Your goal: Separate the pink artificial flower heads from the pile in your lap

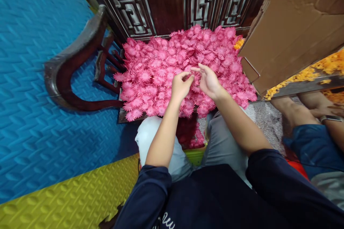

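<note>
A big heap of pink fabric flowers (161, 61) covers the seat of a dark wooden chair (77, 46) in front of me. My left hand (180, 87) hovers over the heap's middle, its fingers curled and pinched on a pink flower. My right hand (208, 80) is right beside it, fingers partly stretched, with thumb and forefinger touching the same pink flower between the two hands. Both forearms are bare below dark blue sleeves.
A brown cardboard box (292, 28) stands at the right, with orange flowers (309, 73) beside it. Another person's legs and arm (317, 111) are at the far right. Blue (32, 78) and yellow foam mats (67, 193) cover the floor. A carved dark wooden panel (166, 0) stands behind the chair.
</note>
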Demonstrator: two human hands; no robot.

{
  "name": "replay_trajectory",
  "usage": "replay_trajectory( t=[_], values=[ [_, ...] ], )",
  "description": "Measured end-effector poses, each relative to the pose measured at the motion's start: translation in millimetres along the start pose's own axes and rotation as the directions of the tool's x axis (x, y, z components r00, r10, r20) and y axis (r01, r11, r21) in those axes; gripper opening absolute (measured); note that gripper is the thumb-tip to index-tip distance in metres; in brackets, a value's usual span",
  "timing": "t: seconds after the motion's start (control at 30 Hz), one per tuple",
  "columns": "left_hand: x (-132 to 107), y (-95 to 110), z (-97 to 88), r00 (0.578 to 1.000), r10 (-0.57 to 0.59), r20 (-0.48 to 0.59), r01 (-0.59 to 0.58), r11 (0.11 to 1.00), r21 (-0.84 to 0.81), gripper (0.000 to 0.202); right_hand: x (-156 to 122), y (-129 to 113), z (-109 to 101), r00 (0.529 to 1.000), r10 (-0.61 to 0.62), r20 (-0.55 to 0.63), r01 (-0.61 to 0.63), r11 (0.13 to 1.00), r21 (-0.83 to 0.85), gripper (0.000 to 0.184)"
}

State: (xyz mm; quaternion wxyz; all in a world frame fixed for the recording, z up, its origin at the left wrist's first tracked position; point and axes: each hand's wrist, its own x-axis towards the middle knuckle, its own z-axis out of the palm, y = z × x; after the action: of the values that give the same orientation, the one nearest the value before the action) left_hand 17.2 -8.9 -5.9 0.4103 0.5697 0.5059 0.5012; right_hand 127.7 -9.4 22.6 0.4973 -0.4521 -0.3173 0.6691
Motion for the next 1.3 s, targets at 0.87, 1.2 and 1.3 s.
replay_trajectory(
  t=[0.87,1.2,1.3],
  values=[
    [4,14,-7.3,0.981,-0.149,-0.122,0.102,0.939,-0.328,0.007,0,9,-1,0.967,-0.251,0.047,0.254,0.925,-0.283,0.032],
    [-3,22,-20.7,0.951,0.23,-0.206,-0.212,0.971,0.107,0.008,2,10,-3,0.967,-0.251,0.049,0.254,0.92,-0.298,0.029],
    [-3,22,-21.7,0.972,0.23,-0.04,-0.226,0.97,0.089,0.007,2,9,-2,0.969,-0.242,0.042,0.243,0.923,-0.297,0.031]
  ],
)
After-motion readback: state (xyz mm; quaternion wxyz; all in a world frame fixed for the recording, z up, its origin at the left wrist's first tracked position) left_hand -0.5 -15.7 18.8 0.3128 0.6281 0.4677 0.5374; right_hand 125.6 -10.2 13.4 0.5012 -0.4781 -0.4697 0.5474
